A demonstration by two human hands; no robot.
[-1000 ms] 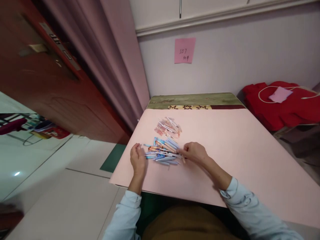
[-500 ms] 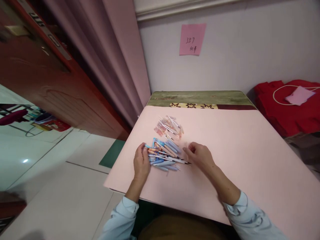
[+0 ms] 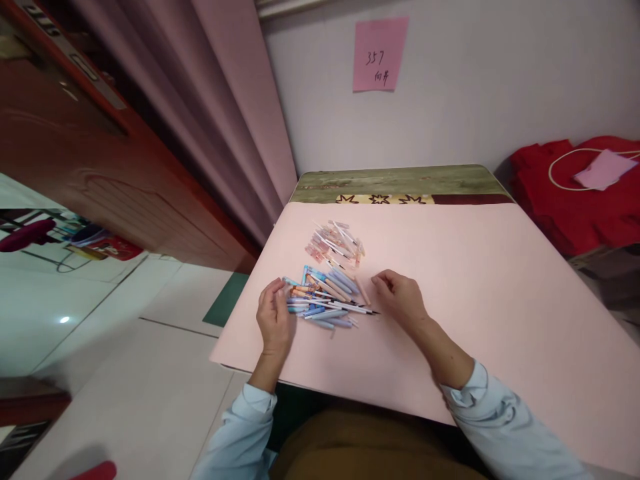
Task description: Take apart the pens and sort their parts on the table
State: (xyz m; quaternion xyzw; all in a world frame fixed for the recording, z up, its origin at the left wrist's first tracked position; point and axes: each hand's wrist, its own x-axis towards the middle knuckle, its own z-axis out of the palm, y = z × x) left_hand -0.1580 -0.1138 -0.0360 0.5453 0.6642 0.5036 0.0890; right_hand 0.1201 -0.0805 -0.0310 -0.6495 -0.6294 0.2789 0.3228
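A loose pile of pens (image 3: 333, 291), with blue, lilac and orange-patterned barrels, lies on the pink-covered table. Thin white pen refills (image 3: 345, 305) with dark tips lie across it. My left hand (image 3: 275, 317) is at the pile's left side, fingers curved and apart, near the pen ends. To the right of the pile my right hand (image 3: 400, 297) hovers with thumb and fingertips together; anything between them is too small to make out. A pinkish barrel (image 3: 363, 291) lies at the pile's right edge, close to those fingertips. Behind is a second heap of clear pinkish pen parts (image 3: 335, 241) and refills.
The pink cover (image 3: 475, 300) spreads over the table, whose green patterned far end (image 3: 390, 181) is bare. A pink note (image 3: 380, 55) is stuck on the wall. Red cloth (image 3: 580, 207) stands at the right; a curtain (image 3: 215, 100) and wooden door (image 3: 125, 187) are at the left.
My view has tilted down slightly. My left hand has drawn back a little from the pile. A pinkish barrel now shows at the pile's right edge, beside my right hand.
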